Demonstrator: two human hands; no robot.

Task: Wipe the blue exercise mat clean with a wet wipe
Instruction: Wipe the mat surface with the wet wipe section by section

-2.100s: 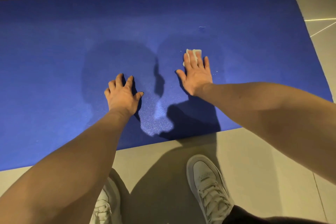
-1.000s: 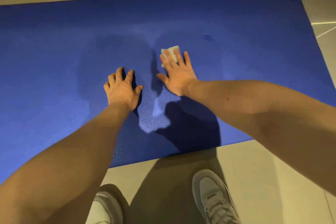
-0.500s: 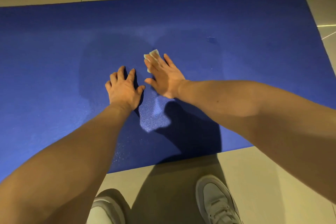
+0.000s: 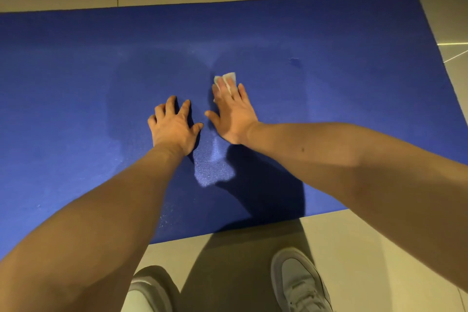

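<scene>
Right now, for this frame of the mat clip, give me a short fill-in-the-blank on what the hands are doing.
1. The white wet wipe is pressed flat under the fingers of the ____ hand.
2. The left hand rests on the blue mat holding ____.
3. A small dark mark on the mat lies to the ____ of the wipe.
4. Both white shoes stand on the ____, off the mat.

Missing words: right; nothing; right; floor

Wipe (image 4: 225,78) on mat (image 4: 76,83) — under right hand (image 4: 231,115).
</scene>
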